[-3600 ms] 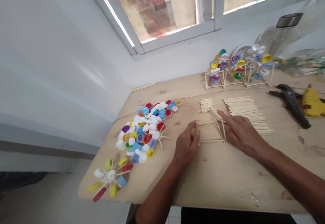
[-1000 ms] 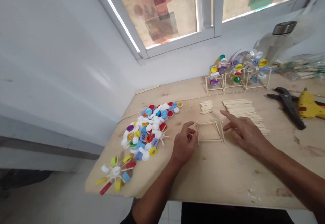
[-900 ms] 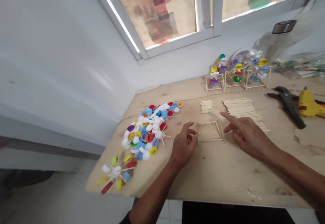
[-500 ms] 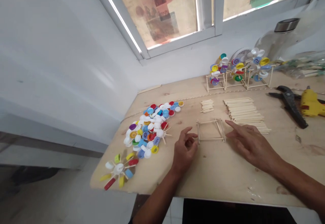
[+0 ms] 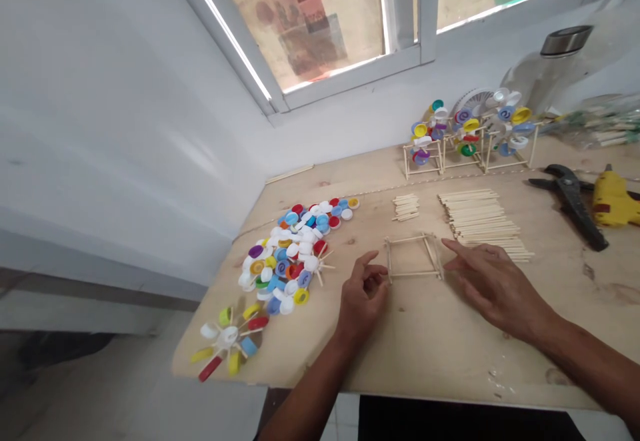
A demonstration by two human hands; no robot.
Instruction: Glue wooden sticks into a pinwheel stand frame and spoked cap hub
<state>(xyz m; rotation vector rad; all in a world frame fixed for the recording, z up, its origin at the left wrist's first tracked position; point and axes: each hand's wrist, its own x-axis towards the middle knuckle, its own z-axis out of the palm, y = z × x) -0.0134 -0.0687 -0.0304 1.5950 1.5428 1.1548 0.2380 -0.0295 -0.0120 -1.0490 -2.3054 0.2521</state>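
A small frame of thin wooden sticks (image 5: 413, 274) lies on the wooden table (image 5: 430, 361) between my hands. My left hand (image 5: 364, 294) is at its left side, fingers curled and thumb near the lower left corner. At the right side is my right hand (image 5: 493, 287), index finger stretched towards the upper right corner and the other fingers loosely bent. Neither hand visibly holds anything. Behind the frame are a short stick bundle (image 5: 406, 207) and a larger row of sticks (image 5: 480, 217).
Left of my hands lie a pile of coloured bottle caps (image 5: 285, 254) and a cap wheel (image 5: 229, 337). Small cap wheels on stick frames (image 5: 467, 137) stand by the wall. Black cutters (image 5: 575, 204) and a yellow glue gun (image 5: 615, 197) are at the right.
The view has shifted slightly, moving the caps and table a little left in the picture. My hands and the stick frame hold nearly the same positions relative to each other.
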